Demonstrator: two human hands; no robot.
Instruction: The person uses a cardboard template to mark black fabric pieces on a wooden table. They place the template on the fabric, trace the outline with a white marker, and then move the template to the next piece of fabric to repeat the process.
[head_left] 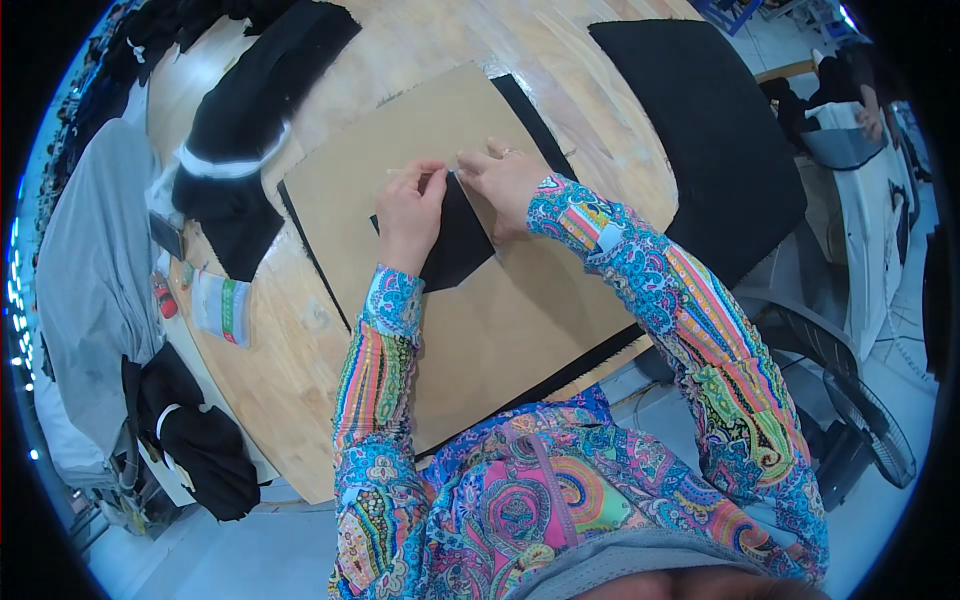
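A small black fabric piece [462, 250], pocket-shaped with an angled lower edge, lies on a large tan card sheet [540, 310]. My left hand [410, 215] covers its upper left part, thumb and forefinger pinched together at its top edge. From the right, my right hand [505, 185] rests low over the card, fingers spread and fingertips at the piece's upper right corner. A ring shows on one finger. Between the two hands' fingertips is a tiny pale spot that I cannot make out. Larger black fabric [535, 120] sticks out from under the card's edges.
A big black fabric panel [700, 120] lies at the right of the wooden table [290, 400]. Folded black fabric with a white band [235, 165] is at the left, near a clear packet [220, 307]. A black fan [850, 400] stands at right; another person's hand [870, 122] shows beyond.
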